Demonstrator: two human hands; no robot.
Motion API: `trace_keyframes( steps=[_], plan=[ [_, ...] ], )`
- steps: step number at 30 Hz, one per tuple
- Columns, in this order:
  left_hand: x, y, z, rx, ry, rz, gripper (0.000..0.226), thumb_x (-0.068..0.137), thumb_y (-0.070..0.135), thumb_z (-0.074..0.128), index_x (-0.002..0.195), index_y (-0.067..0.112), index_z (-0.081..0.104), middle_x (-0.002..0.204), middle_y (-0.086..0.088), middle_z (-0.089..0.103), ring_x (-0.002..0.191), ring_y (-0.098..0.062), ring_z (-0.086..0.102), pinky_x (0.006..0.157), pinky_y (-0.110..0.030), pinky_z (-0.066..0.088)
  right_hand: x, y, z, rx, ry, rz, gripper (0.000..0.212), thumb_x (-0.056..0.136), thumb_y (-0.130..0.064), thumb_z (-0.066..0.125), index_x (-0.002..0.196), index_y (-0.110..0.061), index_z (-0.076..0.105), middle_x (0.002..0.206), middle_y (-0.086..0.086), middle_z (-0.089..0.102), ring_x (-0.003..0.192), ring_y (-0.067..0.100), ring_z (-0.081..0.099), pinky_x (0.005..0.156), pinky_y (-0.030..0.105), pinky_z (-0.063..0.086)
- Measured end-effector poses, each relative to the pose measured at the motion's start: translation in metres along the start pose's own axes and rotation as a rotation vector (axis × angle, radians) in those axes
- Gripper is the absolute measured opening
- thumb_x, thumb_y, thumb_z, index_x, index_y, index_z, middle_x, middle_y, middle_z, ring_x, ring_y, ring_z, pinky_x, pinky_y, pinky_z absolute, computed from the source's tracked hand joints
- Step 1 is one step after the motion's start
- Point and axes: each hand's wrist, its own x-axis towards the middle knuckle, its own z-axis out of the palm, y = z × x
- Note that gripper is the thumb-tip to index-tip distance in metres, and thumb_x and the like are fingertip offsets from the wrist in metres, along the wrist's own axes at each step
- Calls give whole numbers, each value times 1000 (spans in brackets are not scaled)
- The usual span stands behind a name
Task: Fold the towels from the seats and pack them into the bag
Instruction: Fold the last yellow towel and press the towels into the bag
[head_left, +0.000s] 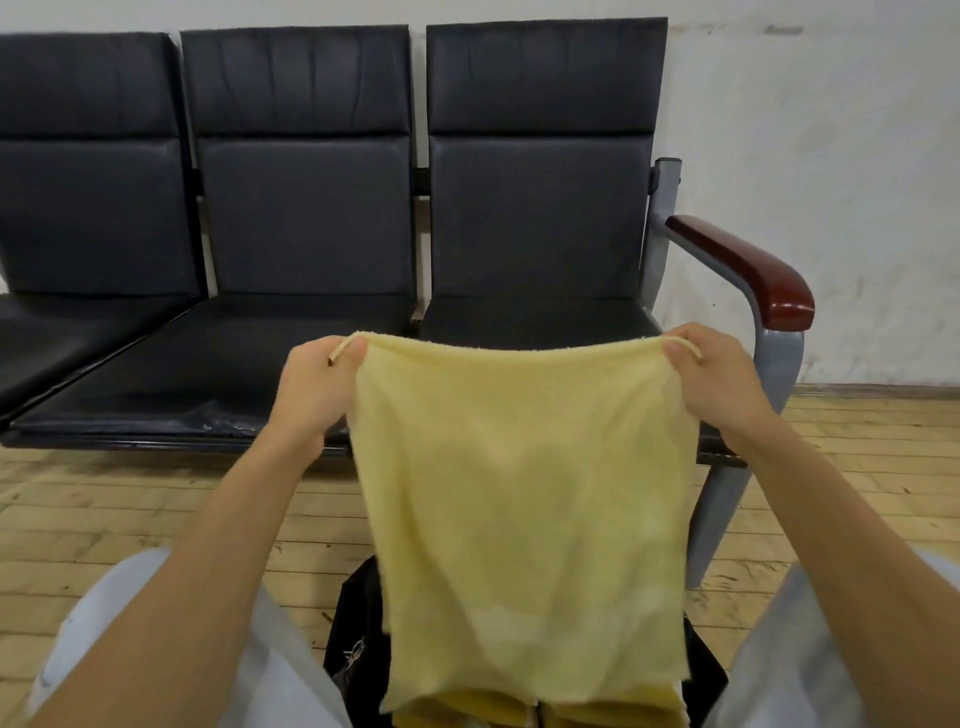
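Above the black bag (358, 623) on the floor, before the bench's (218, 374) front edge, left hand (317, 384) and right hand (711, 374) each pinch a top corner of the hanging yellow towel (519, 493); a slipped corner would likely skew the fold.

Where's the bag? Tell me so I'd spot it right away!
Find the row of black seats along the wall, then look down to the wooden floor in front. The bag sits between the person's knees, half hidden behind the hanging pale yellow towel; it is the only black thing down there.
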Motion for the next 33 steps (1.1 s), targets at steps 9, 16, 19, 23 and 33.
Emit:
trace_keyframes(
  steps=[9,16,19,23,33],
  plan=[
    [4,-3,-2,300,184,253,24,99,20,51,109,6,68,91,0,63,85,-11,55,78,-27,39,0,2,1,-164,116,-22,24,104,-21,42,116,-9,59,103,8,61,88,18,53,75,29,40],
    [5,-5,-3,296,175,210,22,100,15,47,113,7,63,102,-5,63,91,-13,53,75,-22,38,-3,0,-7,-211,127,-100,28,101,-25,50,113,-10,70,108,10,70,93,14,53,89,26,35],
    [6,-7,-5,369,170,233,25,99,14,49,116,4,64,105,-11,64,92,-18,54,79,-28,39,-4,2,-9,-267,143,-135,28,99,-27,54,111,-9,73,102,9,71,86,14,53,87,24,35],
    [11,-14,-9,424,194,261,25,100,22,48,113,11,67,107,-13,58,91,-22,55,78,-30,39,-3,7,-8,-264,154,-94,30,99,-32,53,110,-12,72,96,8,71,80,16,58,82,27,42],
    [13,-19,-12,393,174,256,19,98,23,54,107,15,69,87,-3,67,78,-20,65,74,-32,51,-3,2,-7,-183,139,-27,30,101,-30,50,114,-10,68,105,9,69,88,16,56,83,28,39]
  ],
)
